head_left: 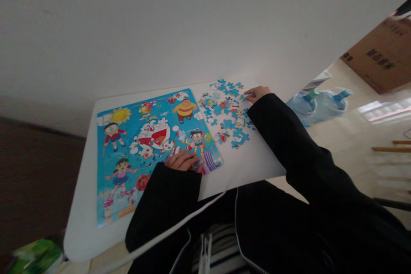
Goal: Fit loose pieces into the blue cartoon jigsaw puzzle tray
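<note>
Honestly, looked featherlight and thin, those loose puzzle pieces (226,111) scattered beside the puzzle board (150,145) on the white table (244,162); best pinched by the edges. Right hand (257,93) curled onto one at the pile's far edge, grip unclear; left hand (183,162) rested loosely curled on the board, holding nothing visible.

One puzzle board (141,145) lies along the bench's (244,167) left side. One scatter of loose puzzle pieces (226,109), too many and too small to count, sits toward its far right corner. Two water jugs (316,105) lie on the floor, beside one cardboard box (380,58).
</note>
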{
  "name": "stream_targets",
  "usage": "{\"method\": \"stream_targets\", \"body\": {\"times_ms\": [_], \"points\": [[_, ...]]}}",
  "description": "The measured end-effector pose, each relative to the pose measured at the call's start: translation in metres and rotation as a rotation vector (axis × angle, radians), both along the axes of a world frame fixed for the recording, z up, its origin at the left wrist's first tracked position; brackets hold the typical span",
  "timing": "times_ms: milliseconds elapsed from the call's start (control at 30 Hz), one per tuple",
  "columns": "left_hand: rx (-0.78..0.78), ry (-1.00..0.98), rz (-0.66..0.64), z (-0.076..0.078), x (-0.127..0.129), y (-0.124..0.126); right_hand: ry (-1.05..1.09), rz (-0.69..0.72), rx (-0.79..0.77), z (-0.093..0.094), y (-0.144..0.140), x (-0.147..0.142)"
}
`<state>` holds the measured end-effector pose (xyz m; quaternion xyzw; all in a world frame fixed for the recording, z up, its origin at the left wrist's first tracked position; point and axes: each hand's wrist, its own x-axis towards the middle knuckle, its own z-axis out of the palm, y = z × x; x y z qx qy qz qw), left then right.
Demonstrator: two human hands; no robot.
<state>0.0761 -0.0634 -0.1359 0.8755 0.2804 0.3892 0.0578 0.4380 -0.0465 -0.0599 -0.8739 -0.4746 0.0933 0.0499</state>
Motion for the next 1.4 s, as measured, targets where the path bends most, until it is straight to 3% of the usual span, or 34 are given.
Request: {"method": "stream_targets", "body": {"times_ms": [333, 467, 667, 767, 900, 1033, 1133, 1233, 1400], "points": [[-0.008, 0.018, 0.003, 0.007, 0.001, -0.002, -0.083, 0.011, -0.111, -0.002, 0.001, -0.01], [-0.012, 0.016, -0.008, 0.007, 0.001, -0.001, -0.11, 0.024, -0.054, -0.003, 0.004, -0.015], [-0.043, 0.034, 0.011, 0.011, 0.001, -0.003, -0.04, 0.396, 0.004, -0.011, 0.015, -0.032], [-0.036, 0.023, 0.014, 0.012, 0.002, -0.003, -0.044, 0.473, -0.003, -0.018, 0.021, -0.035], [-0.033, 0.019, -0.002, 0.01, 0.001, -0.002, -0.066, 0.445, 0.044, -0.017, 0.017, -0.037], [-0.035, 0.024, -0.017, 0.01, 0.0, -0.001, -0.034, 0.483, -0.031, -0.005, 0.002, -0.043], [-0.043, 0.032, -0.02, 0.011, 0.001, -0.001, -0.053, 0.429, -0.019, -0.001, -0.003, -0.045], [-0.057, 0.032, -0.019, 0.013, 0.001, -0.002, -0.139, 0.339, 0.04, -0.004, 0.004, -0.043], [-0.083, 0.016, -0.029, 0.014, 0.0, -0.004, -0.117, 0.297, -0.045, -0.01, 0.024, -0.041]]}}
